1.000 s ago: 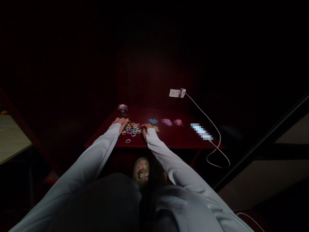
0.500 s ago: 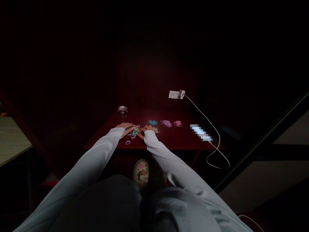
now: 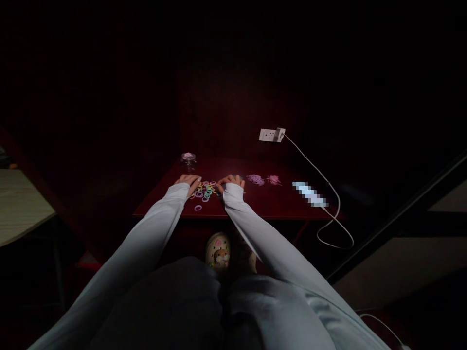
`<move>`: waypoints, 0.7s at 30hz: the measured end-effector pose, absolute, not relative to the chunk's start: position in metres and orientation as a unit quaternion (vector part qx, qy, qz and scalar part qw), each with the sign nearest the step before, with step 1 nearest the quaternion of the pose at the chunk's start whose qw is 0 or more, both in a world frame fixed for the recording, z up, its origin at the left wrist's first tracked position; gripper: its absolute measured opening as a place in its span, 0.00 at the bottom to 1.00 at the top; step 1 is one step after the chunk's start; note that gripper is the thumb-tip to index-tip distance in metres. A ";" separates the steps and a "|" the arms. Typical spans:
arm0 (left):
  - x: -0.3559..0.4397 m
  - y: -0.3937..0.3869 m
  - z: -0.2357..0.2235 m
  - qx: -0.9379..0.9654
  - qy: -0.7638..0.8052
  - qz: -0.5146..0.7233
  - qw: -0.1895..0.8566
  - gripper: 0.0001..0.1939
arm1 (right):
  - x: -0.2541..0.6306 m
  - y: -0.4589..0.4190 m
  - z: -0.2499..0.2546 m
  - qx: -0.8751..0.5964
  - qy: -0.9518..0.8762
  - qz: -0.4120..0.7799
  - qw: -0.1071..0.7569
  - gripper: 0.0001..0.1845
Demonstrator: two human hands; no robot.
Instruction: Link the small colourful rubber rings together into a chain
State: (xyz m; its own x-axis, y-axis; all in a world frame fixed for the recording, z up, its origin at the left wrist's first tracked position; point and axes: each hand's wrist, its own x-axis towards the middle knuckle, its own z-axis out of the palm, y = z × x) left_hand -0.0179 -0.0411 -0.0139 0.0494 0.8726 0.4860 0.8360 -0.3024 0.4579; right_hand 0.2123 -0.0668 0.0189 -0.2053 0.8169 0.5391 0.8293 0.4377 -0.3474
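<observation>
Small coloured elastic hair ties (image 3: 206, 191) lie in a loose heap near the front of a dark red table (image 3: 270, 206). My left hand (image 3: 188, 183) rests palm down at the heap's left edge, fingers stretched and apart. On the other side, my right hand (image 3: 231, 183) has its fingers bent but spread, with one reaching left to touch the hair ties. Its fingertips are partly hidden. A single purple hair tie (image 3: 198, 208) lies apart, closer to the table's front edge. Blue bands (image 3: 239, 177) show behind my right hand, mostly covered by it.
Right of my right hand are a purple pile (image 3: 255, 180) and a pink pile (image 3: 273, 180) of bands. A clear jar (image 3: 188, 161) stands back left. At right lies a blurred-out phone (image 3: 310, 194), its white cable (image 3: 310, 166) running to a wall socket (image 3: 268, 135).
My right hand has shifted slightly right and away from me, now covering most of the blue pile. My left hand has drawn back a little from the heap, uncovering more hair ties.
</observation>
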 end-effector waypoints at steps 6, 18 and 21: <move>-0.018 -0.039 -0.013 0.713 0.604 0.354 0.035 0.30 | 0.206 -0.061 0.021 -0.537 -0.788 -0.034 0.298 0.15; -0.018 -0.043 -0.012 0.718 0.602 0.350 0.005 0.27 | 0.205 -0.062 0.019 -0.566 -0.789 -0.039 0.235 0.16; -0.018 -0.047 -0.006 0.739 0.597 0.313 0.001 0.27 | 0.204 -0.062 0.019 -0.568 -0.788 -0.036 0.233 0.15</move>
State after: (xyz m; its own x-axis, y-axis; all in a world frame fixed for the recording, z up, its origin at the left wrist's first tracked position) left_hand -0.0182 -0.0472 -0.0061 0.0912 0.8827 0.4610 0.8820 -0.2865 0.3741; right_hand 0.2045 -0.0620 0.0193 -0.2454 0.8794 0.4081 0.9129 0.3512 -0.2079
